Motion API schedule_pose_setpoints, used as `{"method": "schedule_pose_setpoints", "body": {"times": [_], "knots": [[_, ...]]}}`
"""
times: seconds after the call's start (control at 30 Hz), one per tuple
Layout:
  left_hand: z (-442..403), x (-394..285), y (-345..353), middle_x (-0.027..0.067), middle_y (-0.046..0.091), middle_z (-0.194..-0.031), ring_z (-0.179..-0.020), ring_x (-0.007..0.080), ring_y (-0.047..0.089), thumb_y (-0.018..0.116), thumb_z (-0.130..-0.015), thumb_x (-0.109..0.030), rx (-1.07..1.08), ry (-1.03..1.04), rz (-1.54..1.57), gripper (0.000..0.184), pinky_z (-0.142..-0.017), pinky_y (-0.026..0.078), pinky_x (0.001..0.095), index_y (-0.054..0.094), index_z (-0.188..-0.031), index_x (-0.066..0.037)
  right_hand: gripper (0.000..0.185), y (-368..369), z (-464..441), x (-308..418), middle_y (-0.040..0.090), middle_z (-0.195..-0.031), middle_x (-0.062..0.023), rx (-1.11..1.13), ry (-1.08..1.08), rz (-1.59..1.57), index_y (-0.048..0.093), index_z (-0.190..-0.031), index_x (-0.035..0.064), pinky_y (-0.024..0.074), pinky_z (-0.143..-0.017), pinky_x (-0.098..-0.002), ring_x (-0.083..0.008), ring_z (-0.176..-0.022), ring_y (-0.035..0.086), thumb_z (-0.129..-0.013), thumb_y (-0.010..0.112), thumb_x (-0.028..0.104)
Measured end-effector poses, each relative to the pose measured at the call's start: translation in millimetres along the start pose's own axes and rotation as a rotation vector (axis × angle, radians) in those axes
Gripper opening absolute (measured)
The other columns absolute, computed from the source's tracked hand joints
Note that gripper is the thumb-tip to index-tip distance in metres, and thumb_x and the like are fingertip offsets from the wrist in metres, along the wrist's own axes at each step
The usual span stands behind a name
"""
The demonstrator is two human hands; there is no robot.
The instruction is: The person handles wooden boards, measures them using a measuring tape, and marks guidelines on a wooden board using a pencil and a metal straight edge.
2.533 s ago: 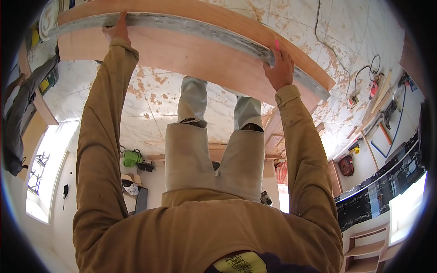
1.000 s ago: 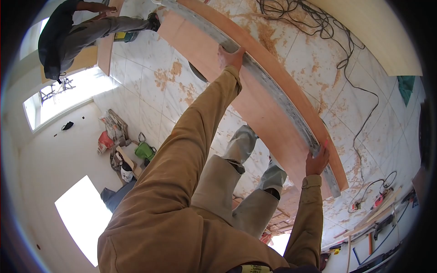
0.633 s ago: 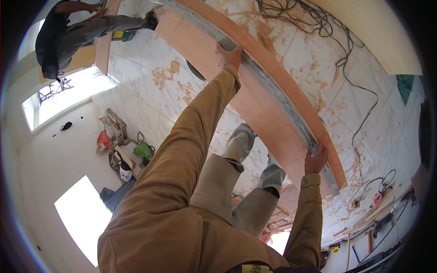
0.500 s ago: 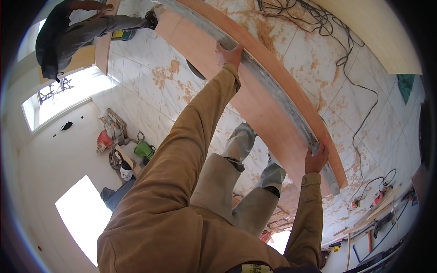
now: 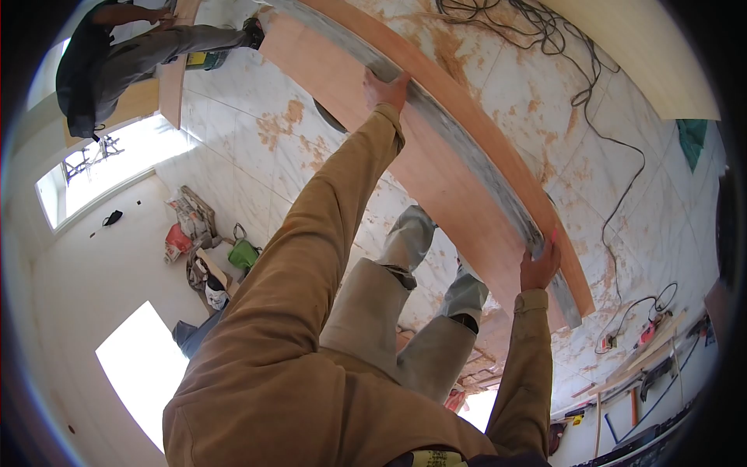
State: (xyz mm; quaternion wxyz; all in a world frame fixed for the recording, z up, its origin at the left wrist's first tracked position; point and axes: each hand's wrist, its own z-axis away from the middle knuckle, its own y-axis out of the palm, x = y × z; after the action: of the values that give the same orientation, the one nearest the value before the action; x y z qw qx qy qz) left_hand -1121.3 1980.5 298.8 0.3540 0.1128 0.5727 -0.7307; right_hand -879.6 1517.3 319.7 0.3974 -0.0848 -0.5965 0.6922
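Observation:
A long grey, worn straightedge [image 5: 469,149] lies lengthwise across a reddish-brown plywood sheet [image 5: 436,183], which shows on both sides of it. My left hand [image 5: 387,90] is closed around the straightedge toward its far end, thumb on the near side and fingers over the top. Closer to the near end, my right hand [image 5: 540,266] grips the same bar. A small pinkish-red spot shows at the fingertips of that hand; I cannot make out what it is. A dark rounded object [image 5: 330,117] is partly hidden under the sheet's near edge.
At the upper left, a co-worker [image 5: 109,70] bends over a board [image 5: 173,86]. Dark cable [image 5: 537,31] lies tangled on the dusty tiled floor [image 5: 272,128]. A pale sheet [image 5: 646,54] stands at upper right. Bags [image 5: 191,226] lie by the wall, and tools [image 5: 654,377] at lower right.
The view has shifted slightly. Both hands keep the same grip on the straightedge, with no clear movement along the plywood.

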Motion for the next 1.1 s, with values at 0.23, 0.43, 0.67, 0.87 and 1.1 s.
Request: {"method": "schedule_pose_setpoints", "body": {"times": [0.23,0.43,0.67,0.87,1.1], "knots": [[-36.6,39.1,8.1,0.0266,0.049,-0.140,-0.127,0.0332,0.051,0.088,-0.068,-0.055,0.076,0.272,0.032,0.115,-0.106,0.042,0.0400,0.035,-0.141,0.016,0.068,-15.6,-2.7,9.6,0.051,-0.134,-0.0156,0.027,0.022,-0.002,0.052,-0.135,0.0084,0.0390,-0.104,-0.0477,-0.0373,-0.120,0.050,-0.072,0.078,0.013],[-35.9,31.6,4.2,0.0225,0.053,-0.138,-0.125,0.0309,0.054,0.089,-0.067,-0.051,0.068,0.220,0.067,0.108,-0.106,0.043,0.0371,0.041,-0.140,0.013,0.068,-19.4,-1.8,1.7,0.050,-0.133,-0.0146,0.105,0.055,-0.011,0.052,-0.134,0.0075,0.0399,-0.105,-0.0463,-0.0363,-0.121,0.049,-0.071,0.078,0.013],[-31.5,24.8,1.8,0.0235,0.053,-0.138,-0.127,0.0315,0.053,0.092,-0.066,-0.046,0.131,0.168,0.152,0.110,-0.107,0.042,0.0371,0.038,-0.141,0.013,0.061,-23.5,2.8,-0.1,0.051,-0.131,-0.0149,0.121,0.037,-0.041,0.057,-0.129,0.0063,0.0401,-0.105,-0.0465,-0.0370,-0.121,0.048,-0.072,0.077,0.013],[-60.2,52.7,5.8,0.0222,0.055,-0.136,-0.125,0.0301,0.054,0.092,-0.067,-0.043,0.215,0.223,0.228,0.106,-0.105,0.043,0.0367,0.040,-0.140,0.013,0.062,-16.5,8.0,-1.9,0.053,-0.129,-0.0144,0.078,0.051,-0.076,0.057,-0.129,0.0075,0.0404,-0.105,-0.0472,-0.0370,-0.120,0.048,-0.071,0.077,0.014],[-37.9,34.1,-1.2,0.0211,0.057,-0.134,-0.122,0.0293,0.056,0.092,-0.067,-0.042,0.184,0.215,0.222,0.102,-0.104,0.044,0.0364,0.043,-0.139,0.010,0.063,-20.0,3.7,-0.8,0.054,-0.129,-0.0138,0.106,0.077,-0.044,0.057,-0.131,0.0098,0.0397,-0.105,-0.0472,-0.0354,-0.120,0.050,-0.071,0.077,0.016]]}}
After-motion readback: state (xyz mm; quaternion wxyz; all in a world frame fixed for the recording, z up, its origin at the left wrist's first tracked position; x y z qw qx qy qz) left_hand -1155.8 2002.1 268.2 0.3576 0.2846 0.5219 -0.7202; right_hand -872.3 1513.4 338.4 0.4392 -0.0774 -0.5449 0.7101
